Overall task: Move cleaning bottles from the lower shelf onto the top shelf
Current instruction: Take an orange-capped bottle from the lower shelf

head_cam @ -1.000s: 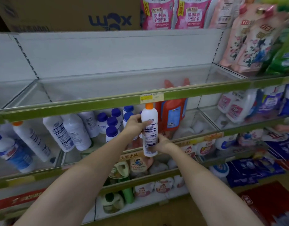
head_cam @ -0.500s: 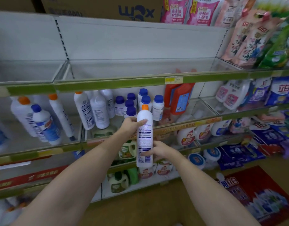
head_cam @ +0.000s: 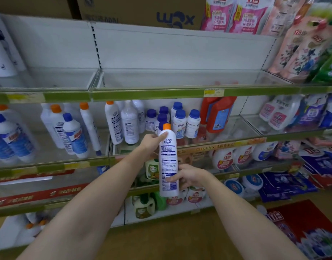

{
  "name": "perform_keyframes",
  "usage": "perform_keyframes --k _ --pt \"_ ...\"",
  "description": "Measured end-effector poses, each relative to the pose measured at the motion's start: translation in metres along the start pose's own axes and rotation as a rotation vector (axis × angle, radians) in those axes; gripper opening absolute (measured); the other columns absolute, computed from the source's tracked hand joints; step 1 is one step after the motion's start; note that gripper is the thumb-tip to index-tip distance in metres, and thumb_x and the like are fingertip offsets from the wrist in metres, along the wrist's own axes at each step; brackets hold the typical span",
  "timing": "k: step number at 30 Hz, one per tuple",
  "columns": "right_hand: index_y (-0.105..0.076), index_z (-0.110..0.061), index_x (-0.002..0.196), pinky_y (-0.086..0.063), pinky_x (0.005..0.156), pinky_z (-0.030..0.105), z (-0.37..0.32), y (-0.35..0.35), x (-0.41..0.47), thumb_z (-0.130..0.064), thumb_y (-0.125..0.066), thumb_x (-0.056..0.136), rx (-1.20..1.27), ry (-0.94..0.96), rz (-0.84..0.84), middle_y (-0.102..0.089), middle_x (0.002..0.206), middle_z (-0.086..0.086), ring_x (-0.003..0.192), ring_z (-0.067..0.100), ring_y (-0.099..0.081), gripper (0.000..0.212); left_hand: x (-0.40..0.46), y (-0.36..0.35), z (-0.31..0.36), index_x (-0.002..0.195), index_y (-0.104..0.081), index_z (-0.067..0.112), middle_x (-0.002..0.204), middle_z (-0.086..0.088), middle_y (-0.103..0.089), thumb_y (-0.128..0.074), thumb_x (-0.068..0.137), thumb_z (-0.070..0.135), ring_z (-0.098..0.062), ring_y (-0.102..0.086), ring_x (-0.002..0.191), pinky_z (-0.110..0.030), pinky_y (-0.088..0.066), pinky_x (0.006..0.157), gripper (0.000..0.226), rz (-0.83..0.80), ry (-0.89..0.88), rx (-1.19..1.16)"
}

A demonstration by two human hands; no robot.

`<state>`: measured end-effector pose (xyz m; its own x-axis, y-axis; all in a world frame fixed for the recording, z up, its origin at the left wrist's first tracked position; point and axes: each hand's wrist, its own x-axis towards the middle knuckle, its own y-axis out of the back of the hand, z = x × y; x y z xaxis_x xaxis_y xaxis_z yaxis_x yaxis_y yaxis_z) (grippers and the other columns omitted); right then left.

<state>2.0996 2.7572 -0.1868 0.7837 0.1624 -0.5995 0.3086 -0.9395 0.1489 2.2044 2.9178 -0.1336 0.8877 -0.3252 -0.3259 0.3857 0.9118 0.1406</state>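
I hold a tall white bottle with an orange cap point(head_cam: 168, 162) upright in front of the shelves, out in the aisle. My left hand point(head_cam: 152, 142) grips it near the shoulder, thumb on the label. My right hand point(head_cam: 187, 176) grips its lower part from the right. Behind it, the lower shelf point(head_cam: 54, 166) carries more white bottles with orange caps point(head_cam: 113, 122) and several small blue-capped bottles point(head_cam: 180, 123). The top shelf point(head_cam: 142, 94) above has a bare middle bay behind its green front rail.
Red-orange detergent jugs point(head_cam: 217, 113) stand right of the blue-capped bottles. Pink refill pouches point(head_cam: 302, 47) fill the top shelf's right bay. A cardboard box point(head_cam: 139, 12) sits above the shelving. Lower shelves hold white jugs and green bottles point(head_cam: 152, 169). A red mat point(head_cam: 307, 228) lies on the floor.
Both hands have drawn the orange-capped bottle out of the lower shelf, back and downward toward me. The view has shifted left, showing more bottles on the left.
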Motion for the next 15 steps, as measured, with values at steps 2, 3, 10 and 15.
perform_keyframes --k 2,3,10,15 --pt "-0.059 -0.023 0.129 -0.060 0.079 0.033 -0.003 -0.005 -0.003 -0.025 -0.086 0.077 -0.024 0.024 0.029 -0.073 0.119 -0.004 0.105 0.015 -0.071 0.058 0.001 0.003 -0.003 0.116 -0.062 0.003 0.096 -0.014 -0.074 -0.065 0.091 0.050 -0.031 -0.073 0.085 -0.036 -0.060 0.065 0.054 0.016 0.020 -0.017" --pt "-0.059 -0.023 0.129 -0.060 0.075 0.030 -0.004 -0.008 -0.005 -0.028 -0.086 0.076 -0.042 0.038 0.047 -0.073 0.118 -0.005 0.104 0.013 -0.071 0.060 0.001 0.003 -0.003 0.118 -0.062 0.002 0.096 -0.013 -0.074 -0.064 0.091 0.050 -0.030 -0.072 0.083 -0.035 -0.058 0.064 0.056 0.025 0.026 -0.023" --pt "-0.066 -0.028 0.113 -0.059 0.088 0.040 -0.009 -0.019 -0.001 -0.047 -0.089 0.062 -0.325 0.157 0.299 -0.073 0.103 -0.010 0.094 0.009 -0.069 0.059 0.000 -0.004 -0.002 0.134 -0.048 0.003 0.119 -0.014 -0.065 -0.075 0.081 0.051 -0.032 -0.065 0.105 -0.051 -0.051 0.096 0.077 -0.016 0.196 -0.082" --pt "-0.057 -0.029 0.111 -0.055 0.075 0.038 -0.024 -0.037 0.001 -0.067 -0.071 0.063 -0.840 0.172 0.522 -0.066 0.099 -0.006 0.088 0.018 -0.065 0.063 0.007 -0.020 -0.015 0.138 -0.037 0.012 0.125 -0.015 -0.058 -0.091 0.051 0.053 -0.036 -0.061 0.105 -0.048 -0.052 0.085 0.110 0.048 0.287 -0.099"
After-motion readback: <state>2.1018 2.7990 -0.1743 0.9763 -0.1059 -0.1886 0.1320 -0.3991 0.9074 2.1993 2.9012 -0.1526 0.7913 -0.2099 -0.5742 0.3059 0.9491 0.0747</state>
